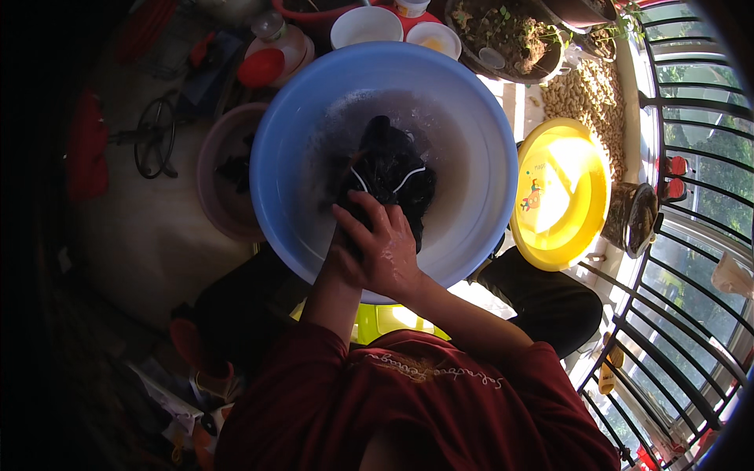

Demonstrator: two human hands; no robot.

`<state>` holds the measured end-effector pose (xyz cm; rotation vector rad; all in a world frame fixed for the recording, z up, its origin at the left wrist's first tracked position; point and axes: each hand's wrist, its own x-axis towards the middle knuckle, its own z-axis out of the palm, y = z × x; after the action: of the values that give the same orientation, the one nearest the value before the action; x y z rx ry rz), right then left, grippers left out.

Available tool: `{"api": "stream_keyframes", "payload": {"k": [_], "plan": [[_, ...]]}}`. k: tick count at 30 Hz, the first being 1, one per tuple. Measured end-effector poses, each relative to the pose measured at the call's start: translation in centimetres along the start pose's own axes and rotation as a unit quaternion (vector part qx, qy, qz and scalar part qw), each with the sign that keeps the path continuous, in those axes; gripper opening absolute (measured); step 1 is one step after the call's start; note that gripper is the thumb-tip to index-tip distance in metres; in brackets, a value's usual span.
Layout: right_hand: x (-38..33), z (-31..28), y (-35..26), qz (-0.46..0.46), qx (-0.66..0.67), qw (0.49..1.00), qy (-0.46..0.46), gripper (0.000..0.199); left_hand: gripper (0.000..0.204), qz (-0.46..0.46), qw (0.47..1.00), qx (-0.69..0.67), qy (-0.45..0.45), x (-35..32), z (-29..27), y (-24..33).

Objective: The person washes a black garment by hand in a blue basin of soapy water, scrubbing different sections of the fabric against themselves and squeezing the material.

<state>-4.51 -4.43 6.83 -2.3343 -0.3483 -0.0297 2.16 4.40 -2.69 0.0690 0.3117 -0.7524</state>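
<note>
View from above: both hands meet at the near side of a big blue basin (290, 118) w/ sudsy water. The right hand (385, 247) lies on top, fingers curled, gripping a wet black garment (389, 169) w/ thin white trim that lies in the basin's middle. The left hand (339, 255) is mostly hidden under the right; can't tell its grip. A yellow basin (561, 192) sits just right, a pink basin (216, 177) just left, peanuts (585, 98) spread beyond.
</note>
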Motion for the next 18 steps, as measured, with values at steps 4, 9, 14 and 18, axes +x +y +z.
{"api": "stream_keyframes", "payload": {"k": [4,9,14,18], "plan": [[1.1,0.9,2.0,0.013,0.009,0.999,0.029,0.064,0.042,0.045,0.998,0.009,0.041,-0.8,-0.4,-1.2],[3.5,0.7,4.4,0.117,0.060,0.988,0.083,0.047,0.038,0.208,0.937,0.142,0.242,0.5,-0.1,-1.9],[5.9,0.0,10.1,0.250,0.130,0.957,0.063,0.043,0.037,0.262,0.834,0.309,0.374,1.4,-1.7,-1.5],[4.5,-0.3,17.2,0.286,0.131,0.949,0.016,0.039,0.040,0.301,0.729,0.527,0.316,1.8,-0.2,3.4]]}}
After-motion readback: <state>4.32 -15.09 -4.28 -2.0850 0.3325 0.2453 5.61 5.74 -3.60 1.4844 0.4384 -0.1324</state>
